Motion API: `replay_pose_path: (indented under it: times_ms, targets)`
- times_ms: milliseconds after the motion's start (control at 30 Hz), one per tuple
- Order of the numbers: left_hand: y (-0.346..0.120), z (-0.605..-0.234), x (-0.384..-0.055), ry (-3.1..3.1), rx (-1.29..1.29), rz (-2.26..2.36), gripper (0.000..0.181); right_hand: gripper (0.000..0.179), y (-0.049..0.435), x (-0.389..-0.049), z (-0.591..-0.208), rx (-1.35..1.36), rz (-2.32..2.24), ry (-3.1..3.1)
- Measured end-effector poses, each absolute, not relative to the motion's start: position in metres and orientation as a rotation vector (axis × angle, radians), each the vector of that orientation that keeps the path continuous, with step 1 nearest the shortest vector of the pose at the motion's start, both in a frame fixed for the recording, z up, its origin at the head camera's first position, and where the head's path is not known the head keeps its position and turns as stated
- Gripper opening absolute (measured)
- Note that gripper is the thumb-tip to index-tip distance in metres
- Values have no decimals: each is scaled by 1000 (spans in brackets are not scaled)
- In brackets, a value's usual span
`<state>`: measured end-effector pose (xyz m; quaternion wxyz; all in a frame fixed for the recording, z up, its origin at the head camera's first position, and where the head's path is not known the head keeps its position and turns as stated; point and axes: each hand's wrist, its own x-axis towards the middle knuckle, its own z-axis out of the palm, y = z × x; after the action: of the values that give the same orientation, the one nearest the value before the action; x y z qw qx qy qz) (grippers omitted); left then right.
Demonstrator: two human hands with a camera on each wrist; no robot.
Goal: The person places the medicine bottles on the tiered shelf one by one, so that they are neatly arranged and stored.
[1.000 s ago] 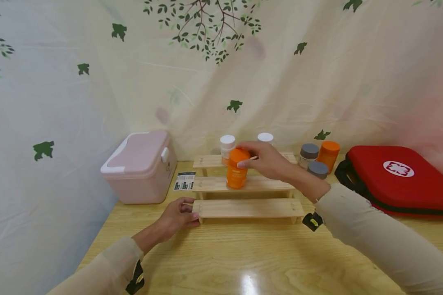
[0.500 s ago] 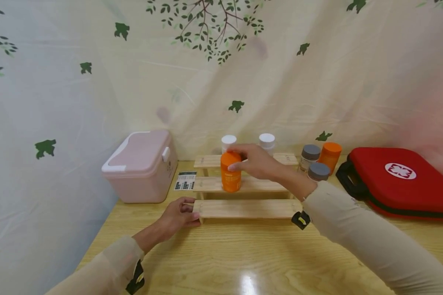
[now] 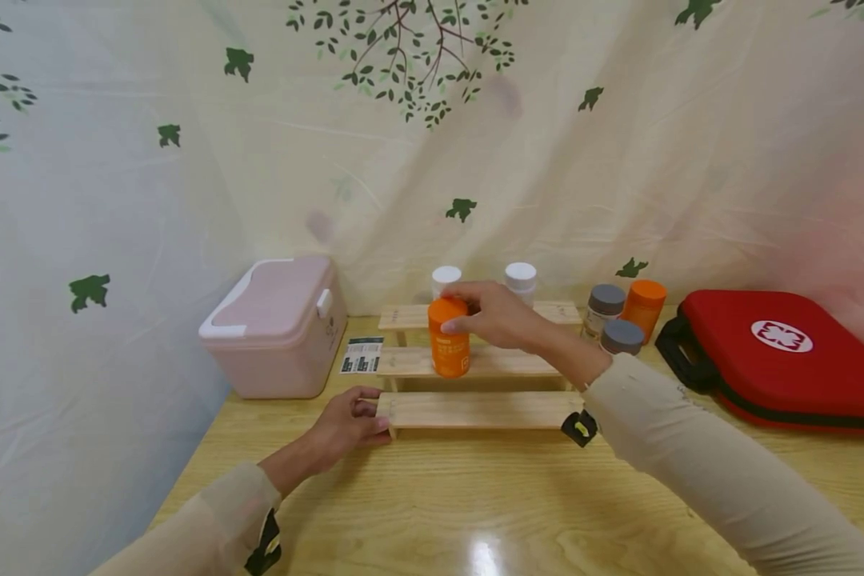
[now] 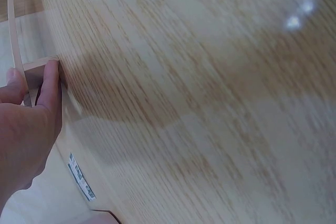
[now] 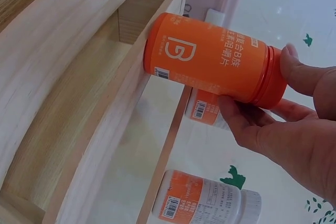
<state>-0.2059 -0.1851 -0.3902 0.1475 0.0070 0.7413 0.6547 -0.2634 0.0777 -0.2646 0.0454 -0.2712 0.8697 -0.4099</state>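
Note:
My right hand (image 3: 502, 317) pinches an orange pill bottle (image 3: 450, 354) by its orange cap. The bottle stands upright at the middle step of a three-step wooden display rack (image 3: 484, 410), left of centre. In the right wrist view, fingers and thumb hold the cap, and the bottle's (image 5: 205, 59) base is right at the step's board; a white "B" shows on its label. My left hand (image 3: 342, 420) grips the left end of the lowest step, thumb at the front; the left wrist view shows the fingers round the rack's end support (image 4: 39, 72).
On the top step stand two white-capped bottles, one left (image 3: 446, 278) and one right (image 3: 521, 278). Right of the rack are two grey-capped jars (image 3: 622, 337) and another orange bottle (image 3: 644, 308). A red case (image 3: 785, 352) lies farther right; a pink box (image 3: 274, 336) and a printed card (image 3: 362, 355) are left.
The orange bottle in my right hand has shifted left along the middle step, then slightly toward the front. My left hand stays on the rack's end.

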Motion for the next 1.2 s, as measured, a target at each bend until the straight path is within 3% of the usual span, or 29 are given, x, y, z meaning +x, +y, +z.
replay_pose_path:
  times_ms: [400,667,1000,1200]
  targets:
    - [-185,-391,-206,2128,58,1883,46,45,80,-263,-263,-826,-1295,2598]
    - [-185,-392,-207,2133,66,1879,46,54,86,-260,-263,-844,-1301,2589]
    - [-185,-392,-206,2153,65,1874,46,56,123,-252,-267,-869,-1159,2711]
    - [-186,-392,-206,2152,69,1871,46,55,158,-228,-276,-884,-1210,2701]
